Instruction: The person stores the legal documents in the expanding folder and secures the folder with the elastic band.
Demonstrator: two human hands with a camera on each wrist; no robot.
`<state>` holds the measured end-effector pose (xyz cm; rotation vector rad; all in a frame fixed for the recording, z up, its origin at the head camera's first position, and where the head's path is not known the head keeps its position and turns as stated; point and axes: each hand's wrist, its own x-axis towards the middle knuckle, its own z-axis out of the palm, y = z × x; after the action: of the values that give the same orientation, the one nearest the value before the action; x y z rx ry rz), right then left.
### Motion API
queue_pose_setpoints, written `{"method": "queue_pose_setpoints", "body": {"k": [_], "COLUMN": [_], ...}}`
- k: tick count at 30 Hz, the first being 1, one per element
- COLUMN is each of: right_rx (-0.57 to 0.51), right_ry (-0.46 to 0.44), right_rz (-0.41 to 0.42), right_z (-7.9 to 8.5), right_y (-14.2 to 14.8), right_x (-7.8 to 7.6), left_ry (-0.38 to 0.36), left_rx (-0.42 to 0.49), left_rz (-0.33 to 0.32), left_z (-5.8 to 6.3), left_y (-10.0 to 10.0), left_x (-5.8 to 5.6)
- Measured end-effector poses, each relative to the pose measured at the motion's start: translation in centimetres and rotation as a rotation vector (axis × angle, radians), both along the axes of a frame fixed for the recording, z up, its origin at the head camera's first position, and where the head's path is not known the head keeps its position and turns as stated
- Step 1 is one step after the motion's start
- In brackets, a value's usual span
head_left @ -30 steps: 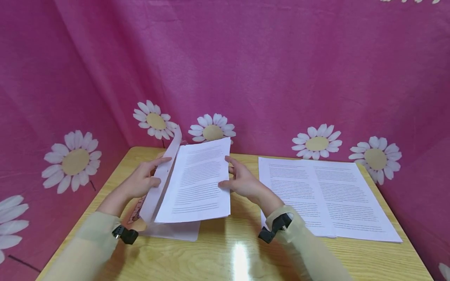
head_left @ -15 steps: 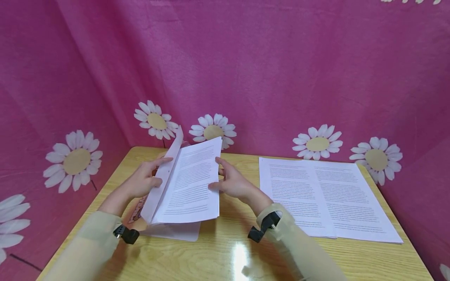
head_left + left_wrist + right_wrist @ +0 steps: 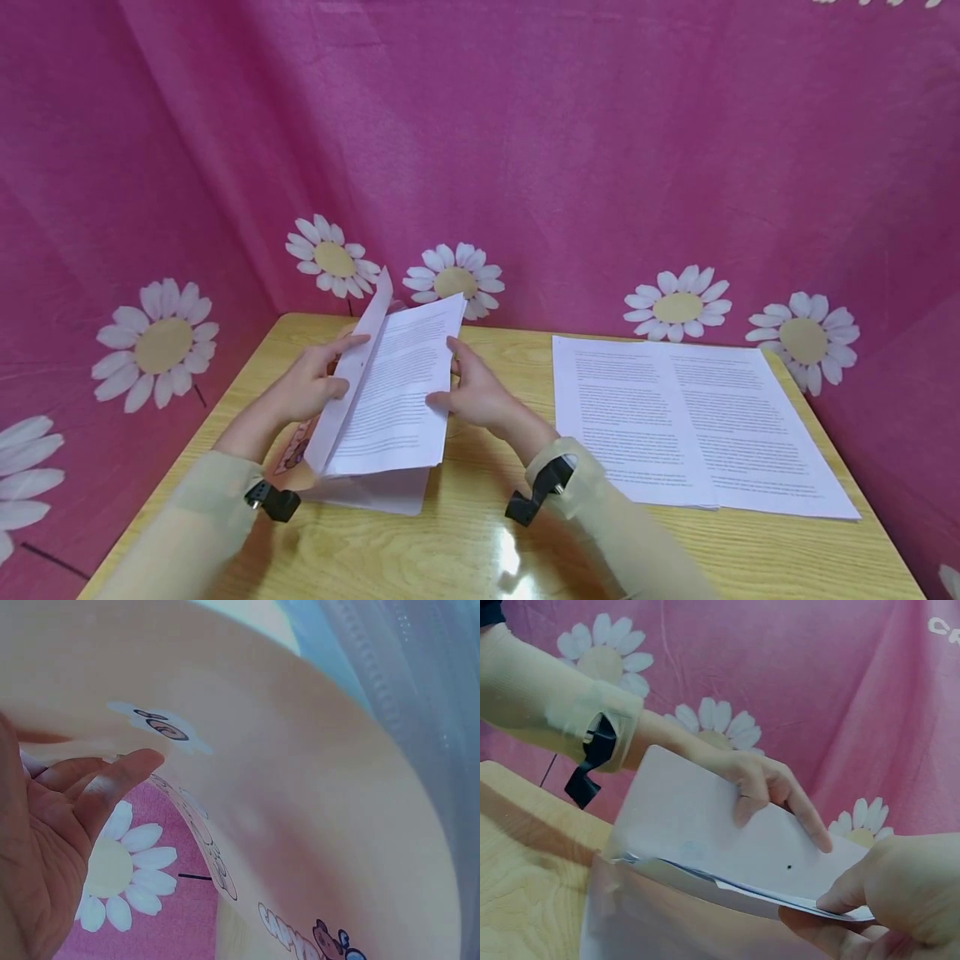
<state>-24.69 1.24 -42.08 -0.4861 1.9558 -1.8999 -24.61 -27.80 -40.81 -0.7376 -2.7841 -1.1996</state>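
My left hand (image 3: 307,387) holds the raised flap of a pale plastic document folder (image 3: 333,423), thumb on its inner side. The left wrist view shows the folder's orange outer face (image 3: 315,772) with cartoon animals and lettering. My right hand (image 3: 480,398) pinches the right edge of a thin stack of printed sheets (image 3: 393,396), thumb on top. The stack is tilted, and its left edge lies inside the folder, hidden behind the flap. In the right wrist view, the sheets (image 3: 757,891) appear edge-on between flap and folder body.
Two piles of printed paper, a left pile (image 3: 618,417) and a right pile (image 3: 750,425), lie side by side on the right of the wooden table (image 3: 420,558). A pink curtain (image 3: 525,167) with daisies stands behind and at both sides.
My right hand has moved left with the stack of printed sheets, so more of it sits behind the folder's flap. The left hand has stayed almost still.
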Motion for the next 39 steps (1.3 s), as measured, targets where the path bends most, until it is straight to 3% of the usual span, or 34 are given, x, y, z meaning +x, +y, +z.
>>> {"method": "queue_pose_setpoints", "body": {"k": [6, 12, 24, 39], "right_rx": [0.068, 0.105, -0.058, -0.061], "right_ry": [0.065, 0.052, -0.061, -0.118], "right_rz": [-0.029, -0.053, 0.008, 0.052], "right_z": [-0.5, -0.6, -0.7, -0.4], "right_y": [-1.2, -2.1, -0.2, 0.3], "right_x": [0.4, 0.7, 0.6, 0.6], "left_ry": [-0.018, -0.002, -0.012, -0.054], "left_rx": [-0.004, 0.006, 0.042, 0.037], "left_rz": [0.019, 0.018, 0.003, 0.03], "left_z": [0.1, 0.0, 0.1, 0.1], "left_y": [0.1, 0.3, 0.5, 0.4], "left_x": [0.1, -0.2, -0.3, -0.3]}}
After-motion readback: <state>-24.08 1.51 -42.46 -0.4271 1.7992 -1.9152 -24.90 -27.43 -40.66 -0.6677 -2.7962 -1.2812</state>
